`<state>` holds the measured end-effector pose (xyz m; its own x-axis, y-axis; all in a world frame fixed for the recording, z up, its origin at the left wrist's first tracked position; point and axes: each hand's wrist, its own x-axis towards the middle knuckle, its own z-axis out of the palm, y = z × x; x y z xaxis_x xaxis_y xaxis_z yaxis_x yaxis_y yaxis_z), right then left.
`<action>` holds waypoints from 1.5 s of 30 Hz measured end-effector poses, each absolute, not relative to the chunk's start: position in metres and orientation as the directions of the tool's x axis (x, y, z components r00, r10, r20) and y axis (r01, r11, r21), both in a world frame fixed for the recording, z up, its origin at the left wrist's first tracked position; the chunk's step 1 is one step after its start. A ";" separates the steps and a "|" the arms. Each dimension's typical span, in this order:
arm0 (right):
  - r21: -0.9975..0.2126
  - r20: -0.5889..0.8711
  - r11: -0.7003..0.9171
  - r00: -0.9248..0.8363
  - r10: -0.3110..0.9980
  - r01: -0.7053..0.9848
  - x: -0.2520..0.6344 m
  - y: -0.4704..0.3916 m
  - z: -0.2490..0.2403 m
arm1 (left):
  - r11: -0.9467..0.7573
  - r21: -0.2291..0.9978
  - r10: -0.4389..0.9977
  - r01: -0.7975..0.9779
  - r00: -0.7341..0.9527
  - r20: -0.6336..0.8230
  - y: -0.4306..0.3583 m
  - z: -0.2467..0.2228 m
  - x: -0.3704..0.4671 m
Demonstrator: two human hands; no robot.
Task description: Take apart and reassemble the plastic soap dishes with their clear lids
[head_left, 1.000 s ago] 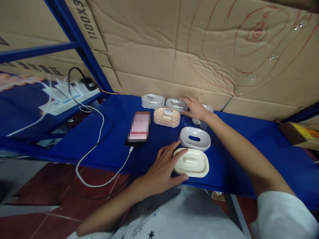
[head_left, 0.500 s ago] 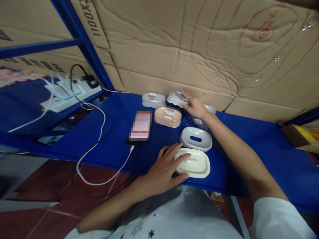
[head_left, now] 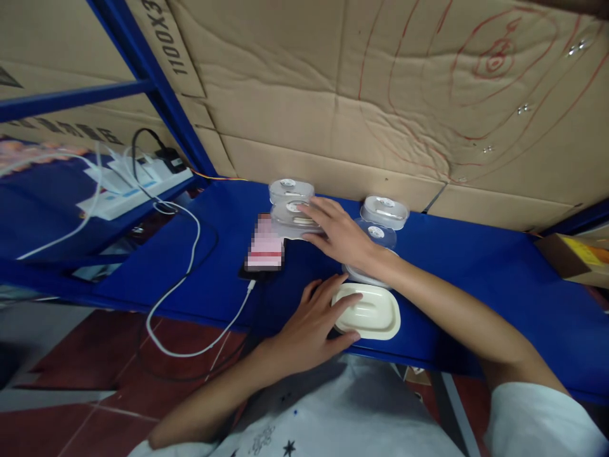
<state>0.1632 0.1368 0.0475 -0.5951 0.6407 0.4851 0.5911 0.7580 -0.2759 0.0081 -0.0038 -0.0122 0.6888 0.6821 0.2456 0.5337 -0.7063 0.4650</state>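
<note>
My right hand (head_left: 335, 231) grips a whitish soap box with a clear lid (head_left: 290, 219), thumb at its near side and fingers on top. This box is over the place of a peach soap box, which it now hides, and overlaps the phone's upper corner. My left hand (head_left: 318, 320) spans the left end of a cream soap dish (head_left: 373, 314), thumb at the near rim and fingertips on its inside and far side. Just behind the dish, a white soap dish (head_left: 361, 274) is mostly covered by my right wrist.
Other lidded soap boxes stand behind: a grey-white one (head_left: 291, 190), a clear one (head_left: 385, 211) and a dark blue one (head_left: 378, 235). A phone (head_left: 264, 251) on a white cable (head_left: 195, 244) lies left. A power strip (head_left: 137, 193) and cardboard wall (head_left: 285, 95) border the blue table (head_left: 457, 254).
My right hand has brought the clear-lidded soap box from the back row leftward and nearer, over the peach one. My left hand stays on the cream dish.
</note>
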 end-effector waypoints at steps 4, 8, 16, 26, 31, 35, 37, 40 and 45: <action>-0.241 0.438 0.746 -0.616 0.655 0.621 0.167 0.153 0.039 | -0.706 0.475 0.681 0.525 0.687 0.253 -0.003 -0.012 0.008; -0.209 0.412 0.717 -0.605 0.681 0.665 0.176 0.161 0.035 | -0.701 0.489 0.683 0.519 0.686 0.251 -0.003 -0.011 0.009; -0.147 0.383 0.574 -0.489 0.784 0.805 0.191 0.188 0.039 | -0.710 0.485 0.674 0.511 0.693 0.256 -0.003 -0.015 0.008; -0.130 0.379 0.506 -0.429 0.820 0.853 0.194 0.194 0.044 | -0.724 0.445 0.668 0.527 0.696 0.264 -0.003 -0.014 0.010; -0.158 0.424 0.653 -0.546 0.722 0.741 0.188 0.161 0.043 | -0.717 0.452 0.676 0.530 0.686 0.268 -0.005 -0.013 0.011; -0.199 0.408 0.675 -0.566 0.716 0.710 0.184 0.131 0.040 | -0.713 0.467 0.680 0.523 0.678 0.280 -0.005 -0.013 0.011; -0.203 0.378 0.659 -0.563 0.735 0.724 0.183 0.125 0.037 | -0.712 0.470 0.681 0.521 0.676 0.282 -0.005 -0.013 0.011; -0.182 0.328 0.632 -0.560 0.761 0.753 0.182 0.126 0.031 | -0.709 0.473 0.682 0.523 0.678 0.273 -0.005 -0.013 0.011; -0.145 0.258 0.601 -0.557 0.790 0.786 0.183 0.125 0.034 | -0.710 0.473 0.678 0.521 0.687 0.260 -0.004 -0.013 0.010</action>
<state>0.1831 0.1251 0.0339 -0.5566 0.7897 0.2579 0.7858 0.6012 -0.1450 0.0096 -0.0041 -0.0128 0.6874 0.6780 0.2604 0.5211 -0.7102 0.4734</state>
